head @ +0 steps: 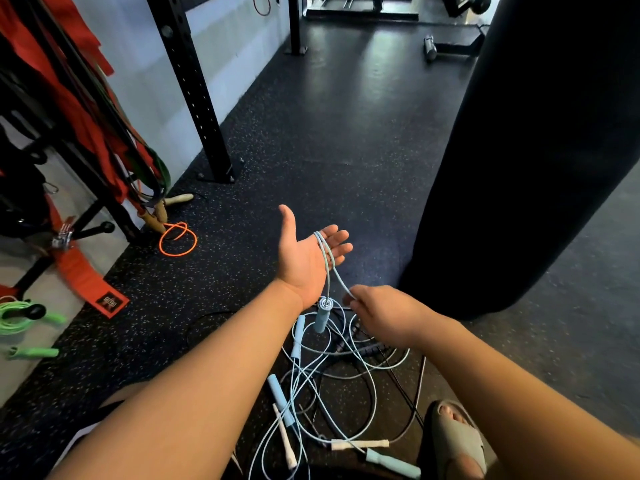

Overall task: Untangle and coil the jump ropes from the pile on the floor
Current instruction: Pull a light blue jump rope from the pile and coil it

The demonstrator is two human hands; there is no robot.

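A tangled pile of jump ropes (332, 372) lies on the dark floor below my arms, mostly pale blue cords with pale blue handles and two white handles. My left hand (308, 254) is held out palm up with straight fingers, and a loop of pale blue rope (325, 251) hangs over its fingers. One pale blue handle (322, 315) dangles from that loop just under my left wrist. My right hand (377, 313) pinches the same blue cord just below and right of the left palm.
A black punching bag (540, 150) hangs close on the right. A black rack post (197, 98) stands at left, with red and green bands, an orange rope (178, 239) and a green rope (20, 320) beside it. A sandalled foot (457, 438) rests by the pile.
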